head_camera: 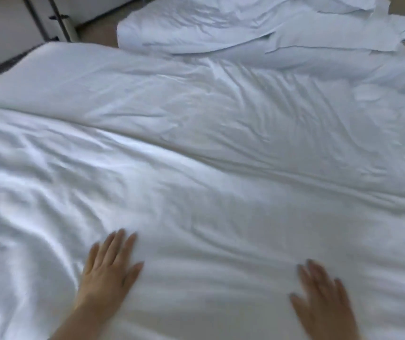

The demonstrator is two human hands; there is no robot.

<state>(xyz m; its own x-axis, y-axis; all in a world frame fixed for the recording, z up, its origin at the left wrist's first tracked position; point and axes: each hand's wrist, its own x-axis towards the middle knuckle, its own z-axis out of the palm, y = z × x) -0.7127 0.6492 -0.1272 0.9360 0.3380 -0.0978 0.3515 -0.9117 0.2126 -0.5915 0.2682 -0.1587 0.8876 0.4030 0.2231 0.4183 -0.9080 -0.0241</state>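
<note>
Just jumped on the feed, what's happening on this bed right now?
A person is smoothing a white sheet spread over the bed. The left hand and the right hand both lie flat on it near the close edge, fingers straight. The sheet is wrinkled, most of all at the left and far right. A heap of white bedding lies beyond the bed's far end.

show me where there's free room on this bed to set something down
Free: the smooth stretch of sheet between the left hand and right hand, and the wide middle beyond them. Crowded: the far right edge, against the bedding heap.
</note>
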